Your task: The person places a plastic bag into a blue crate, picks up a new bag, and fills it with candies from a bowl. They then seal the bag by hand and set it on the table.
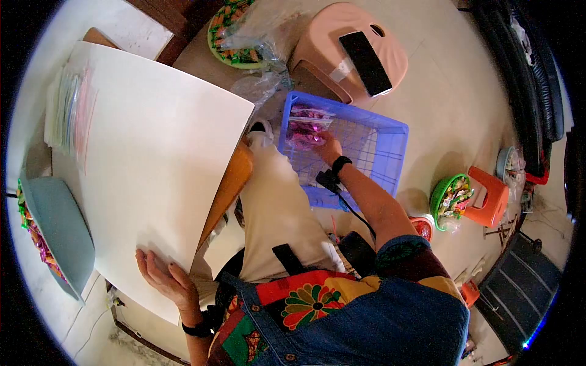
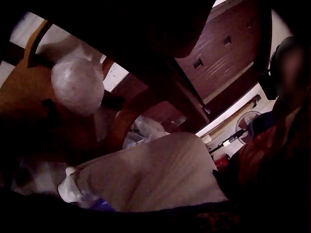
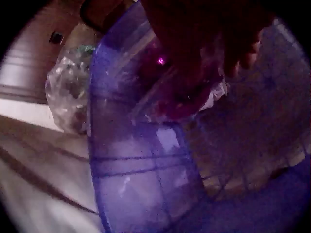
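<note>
My left hand [image 1: 163, 279] rests on the white tabletop [image 1: 165, 140] near its front edge, fingers spread. My right hand [image 1: 330, 150] reaches into a blue plastic basket [image 1: 390, 143] on the floor and grips a clear bag of shiny purple-wrapped pieces [image 1: 305, 135]. More purple packs lie at that end of the basket. In the right wrist view the bag [image 3: 180, 104] is beneath the dark hand [image 3: 209, 39], close to the basket wall [image 3: 131, 165]. The left wrist view shows the underside of the table and a trouser leg [image 2: 150, 174], not the hand.
Flat plastic bags [image 1: 73, 113] are stacked at the table's far left. A grey tub [image 1: 61, 226] with wrapped pieces stands beside the table. Behind the basket are a pink stool [image 1: 323, 43] with a phone [image 1: 366, 64] and a filled yellow-green basket [image 1: 229, 58]. A green basket [image 1: 448, 198] stands right.
</note>
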The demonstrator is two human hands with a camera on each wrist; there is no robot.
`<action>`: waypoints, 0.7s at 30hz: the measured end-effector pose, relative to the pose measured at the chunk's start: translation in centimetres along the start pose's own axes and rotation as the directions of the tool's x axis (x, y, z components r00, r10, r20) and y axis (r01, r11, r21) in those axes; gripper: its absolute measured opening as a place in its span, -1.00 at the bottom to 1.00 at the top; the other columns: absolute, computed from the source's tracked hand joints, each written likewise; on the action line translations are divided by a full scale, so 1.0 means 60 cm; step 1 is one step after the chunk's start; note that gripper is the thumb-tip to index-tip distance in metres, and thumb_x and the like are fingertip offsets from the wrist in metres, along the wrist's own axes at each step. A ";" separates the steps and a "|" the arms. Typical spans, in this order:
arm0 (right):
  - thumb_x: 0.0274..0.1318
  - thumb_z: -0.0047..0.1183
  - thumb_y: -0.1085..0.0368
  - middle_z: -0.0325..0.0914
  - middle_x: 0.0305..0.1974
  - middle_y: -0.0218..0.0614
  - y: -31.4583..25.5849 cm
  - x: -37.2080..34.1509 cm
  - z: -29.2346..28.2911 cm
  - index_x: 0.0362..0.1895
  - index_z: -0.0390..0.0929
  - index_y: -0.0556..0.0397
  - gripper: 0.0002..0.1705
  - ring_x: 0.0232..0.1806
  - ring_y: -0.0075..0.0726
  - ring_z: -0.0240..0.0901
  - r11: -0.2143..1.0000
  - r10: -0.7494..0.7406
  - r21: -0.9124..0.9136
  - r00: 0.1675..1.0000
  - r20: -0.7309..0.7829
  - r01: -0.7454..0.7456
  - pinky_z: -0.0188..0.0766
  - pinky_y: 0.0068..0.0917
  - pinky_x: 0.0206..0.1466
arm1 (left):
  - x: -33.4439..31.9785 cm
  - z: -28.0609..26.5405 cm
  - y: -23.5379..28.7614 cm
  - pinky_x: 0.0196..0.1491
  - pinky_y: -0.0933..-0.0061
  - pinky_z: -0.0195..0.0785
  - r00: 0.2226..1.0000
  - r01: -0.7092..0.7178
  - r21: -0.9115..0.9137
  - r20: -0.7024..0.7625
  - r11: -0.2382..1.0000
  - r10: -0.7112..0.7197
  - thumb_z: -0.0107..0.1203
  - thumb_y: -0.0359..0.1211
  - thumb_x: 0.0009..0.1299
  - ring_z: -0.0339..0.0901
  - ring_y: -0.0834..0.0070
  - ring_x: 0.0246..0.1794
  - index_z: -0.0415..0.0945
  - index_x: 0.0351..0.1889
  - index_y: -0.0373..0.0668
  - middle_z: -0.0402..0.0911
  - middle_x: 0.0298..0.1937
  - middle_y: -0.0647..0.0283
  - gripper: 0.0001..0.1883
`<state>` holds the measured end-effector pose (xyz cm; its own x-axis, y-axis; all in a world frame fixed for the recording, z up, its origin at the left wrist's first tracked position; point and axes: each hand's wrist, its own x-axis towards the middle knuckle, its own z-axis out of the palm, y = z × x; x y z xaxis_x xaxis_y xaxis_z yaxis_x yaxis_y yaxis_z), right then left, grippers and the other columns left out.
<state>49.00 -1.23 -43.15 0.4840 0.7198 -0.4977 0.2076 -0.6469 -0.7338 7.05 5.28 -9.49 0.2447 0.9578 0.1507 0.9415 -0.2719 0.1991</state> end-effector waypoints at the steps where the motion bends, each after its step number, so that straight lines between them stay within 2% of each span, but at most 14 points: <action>1: -0.01 0.25 0.31 0.53 0.03 -0.12 -0.017 -0.006 -0.005 0.05 0.52 -0.01 -0.54 0.04 0.03 0.51 0.984 -0.029 -0.173 1.000 0.011 0.030 0.47 -0.17 0.09 | 0.000 0.000 0.001 0.42 -0.05 -0.06 1.000 0.002 0.004 -0.001 1.000 -0.002 -0.17 -0.26 0.47 0.09 -0.13 0.41 0.25 0.25 -0.40 0.12 0.39 -0.25 -0.52; 2: -0.02 0.26 0.31 0.53 0.06 -0.08 -0.026 -0.007 -0.008 0.07 0.53 -0.01 -0.52 0.08 0.04 0.49 0.923 -0.006 -0.384 0.998 0.065 0.031 0.45 -0.18 0.13 | 0.000 -0.001 0.003 0.42 -0.05 -0.06 1.000 -0.002 0.001 -0.001 1.000 0.002 -0.18 -0.25 0.47 0.09 -0.14 0.41 0.25 0.25 -0.40 0.12 0.39 -0.25 -0.52; 5: 0.05 0.18 0.27 0.50 0.07 -0.02 0.056 0.024 0.033 0.09 0.56 -0.05 -0.55 0.06 0.11 0.48 0.902 -0.092 -0.420 0.995 0.028 0.095 0.46 -0.15 0.09 | 0.001 0.000 0.002 0.42 -0.04 -0.06 1.000 -0.009 -0.003 0.001 1.000 0.009 -0.19 -0.23 0.48 0.09 -0.14 0.41 0.24 0.25 -0.40 0.11 0.39 -0.25 -0.51; 8: 0.16 0.04 0.22 0.51 0.03 0.03 -0.007 0.018 0.015 0.07 0.57 -0.07 -0.63 0.00 0.17 0.49 0.868 0.094 -0.494 0.993 0.066 -0.049 0.48 -0.11 0.03 | -0.001 -0.002 0.001 0.41 -0.04 -0.06 1.000 -0.001 -0.008 0.010 1.000 0.002 -0.21 -0.21 0.50 0.07 -0.14 0.41 0.22 0.26 -0.41 0.10 0.40 -0.25 -0.49; 11: 0.22 -0.07 0.18 0.53 -0.04 0.06 0.000 0.018 0.013 -0.01 0.60 -0.04 -0.67 -0.06 0.20 0.50 0.873 -0.024 -0.487 1.000 -0.020 0.011 0.48 -0.06 -0.04 | 0.000 -0.002 0.006 0.41 -0.04 -0.06 1.000 0.008 -0.014 0.021 1.000 -0.008 -0.22 -0.19 0.51 0.05 -0.14 0.42 0.20 0.27 -0.43 0.09 0.40 -0.25 -0.48; 14: 0.23 -0.08 0.16 0.59 -0.14 0.01 0.016 0.049 0.012 -0.12 0.63 -0.07 -0.72 -0.14 0.14 0.56 0.881 0.060 -0.470 0.998 -0.016 -0.061 0.51 -0.08 -0.09 | -0.002 -0.003 0.000 0.42 -0.04 -0.08 0.999 0.007 0.016 0.041 1.000 -0.007 -0.24 -0.18 0.51 0.05 -0.14 0.42 0.18 0.27 -0.44 0.08 0.40 -0.26 -0.46; 17: 0.23 -0.11 0.17 0.62 -0.27 -0.02 0.039 0.076 0.017 -0.21 0.63 -0.04 -0.72 -0.22 0.05 0.60 0.909 0.068 -0.416 0.994 0.086 -0.026 0.53 -0.12 -0.14 | -0.002 -0.004 -0.003 0.42 -0.04 -0.09 0.999 0.004 0.027 0.047 1.000 -0.005 -0.24 -0.18 0.51 0.05 -0.14 0.42 0.18 0.26 -0.46 0.08 0.40 -0.28 -0.46; 19: 0.23 -0.12 0.16 0.64 -0.36 -0.05 0.064 0.102 0.017 -0.24 0.62 0.01 -0.71 -0.31 -0.02 0.62 0.834 -0.094 -0.513 0.969 0.229 0.202 0.54 -0.13 -0.19 | -0.001 -0.005 0.003 0.42 -0.04 -0.09 0.999 0.019 0.029 0.047 0.999 -0.020 -0.25 -0.18 0.51 0.05 -0.14 0.42 0.18 0.26 -0.46 0.08 0.40 -0.28 -0.46; 21: 0.21 -0.10 0.16 0.65 -0.39 -0.09 0.063 0.111 0.017 -0.28 0.61 0.05 -0.71 -0.32 -0.07 0.63 0.783 -0.094 -0.574 0.957 0.275 0.242 0.55 -0.15 -0.20 | 0.002 -0.008 0.014 0.42 -0.03 -0.10 0.998 0.032 0.018 0.057 0.999 -0.033 -0.25 -0.19 0.50 0.05 -0.14 0.42 0.18 0.26 -0.47 0.07 0.40 -0.28 -0.46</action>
<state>52.17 1.36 -49.72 0.2097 0.8186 -0.5347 0.7670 -0.4769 -0.4293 7.76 5.13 -8.84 0.2263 0.9701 0.0882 0.9530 -0.2392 0.1861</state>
